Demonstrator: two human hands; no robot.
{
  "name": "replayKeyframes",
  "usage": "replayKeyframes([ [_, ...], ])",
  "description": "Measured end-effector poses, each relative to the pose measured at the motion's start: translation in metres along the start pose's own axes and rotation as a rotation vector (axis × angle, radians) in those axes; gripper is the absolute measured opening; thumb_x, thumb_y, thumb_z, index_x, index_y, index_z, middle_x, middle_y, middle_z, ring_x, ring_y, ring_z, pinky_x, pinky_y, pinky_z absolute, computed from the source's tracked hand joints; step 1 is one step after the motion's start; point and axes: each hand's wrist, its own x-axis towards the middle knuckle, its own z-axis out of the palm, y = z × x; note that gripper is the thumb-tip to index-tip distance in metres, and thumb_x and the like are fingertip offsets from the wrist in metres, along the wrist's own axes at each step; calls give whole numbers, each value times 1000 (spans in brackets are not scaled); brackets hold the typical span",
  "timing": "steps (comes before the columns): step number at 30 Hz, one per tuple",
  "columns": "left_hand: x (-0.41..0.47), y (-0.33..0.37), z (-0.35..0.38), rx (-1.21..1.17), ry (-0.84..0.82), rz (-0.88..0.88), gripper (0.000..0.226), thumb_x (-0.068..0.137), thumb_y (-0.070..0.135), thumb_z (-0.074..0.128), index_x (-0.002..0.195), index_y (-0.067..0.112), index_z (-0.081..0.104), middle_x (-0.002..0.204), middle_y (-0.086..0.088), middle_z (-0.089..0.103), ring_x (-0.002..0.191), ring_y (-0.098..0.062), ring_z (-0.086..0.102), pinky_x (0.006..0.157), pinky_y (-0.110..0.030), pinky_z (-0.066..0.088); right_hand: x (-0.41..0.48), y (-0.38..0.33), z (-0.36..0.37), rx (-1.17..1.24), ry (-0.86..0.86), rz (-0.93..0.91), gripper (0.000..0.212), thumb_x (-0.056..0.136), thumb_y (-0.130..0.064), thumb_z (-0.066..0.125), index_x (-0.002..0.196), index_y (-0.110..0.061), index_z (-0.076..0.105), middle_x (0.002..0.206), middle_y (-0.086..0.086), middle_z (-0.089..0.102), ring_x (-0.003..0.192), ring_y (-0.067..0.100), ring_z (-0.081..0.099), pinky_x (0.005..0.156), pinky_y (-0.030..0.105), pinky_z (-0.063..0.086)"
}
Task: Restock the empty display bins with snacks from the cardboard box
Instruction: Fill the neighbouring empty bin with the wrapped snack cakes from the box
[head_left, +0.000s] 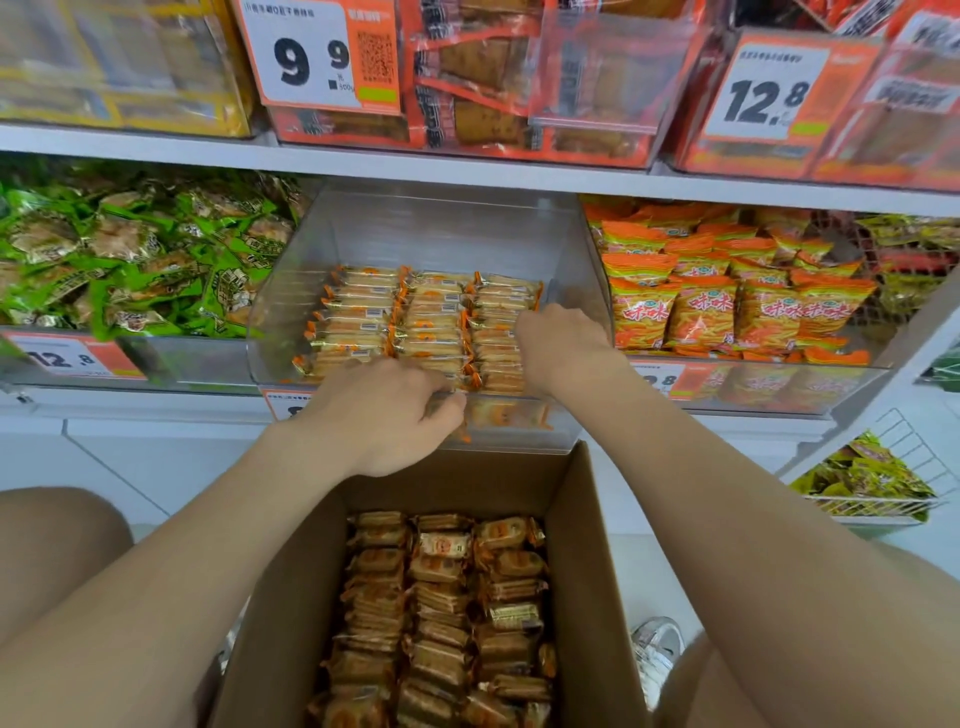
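In the middle of the frame, a clear display bin (441, 223) sits on the shelf, holding three neat rows of snack packets (363, 317). The left grip (384, 410) is at the bin's front lip, its fingers curled on the packets of the middle row. The right grip (563, 343) reaches into the right-hand row with its fingers hidden among the packets. Below, at the bottom centre, an open cardboard box (291, 597) is full of the same packets. Green packets (130, 249) fill the bin at the left and orange bags (727, 301) the one at the right.
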Motion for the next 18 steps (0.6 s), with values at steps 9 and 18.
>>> replayKeyframes([
  [9, -13, -10, 3, -137, 140, 98, 46, 109, 54, 32, 132, 31, 65, 116, 9, 68, 107, -18, 64, 85, -38, 51, 12, 14, -9, 149, -263, -131, 23, 98, -4, 61, 117, 4, 72, 123, 17, 72, 114, 35, 69, 92, 44, 61],
  [18, -55, 6, -3, -255, 400, 137, 10, 93, 25, 62, 90, 31, 54, 77, 16, 49, 75, -8, 50, 64, -34, 44, -48, 5, -2, 88, 280, -207, 19, 92, -5, 54, 104, -13, 67, 86, 8, 64, 78, 32, 62, 62, 37, 50],
])
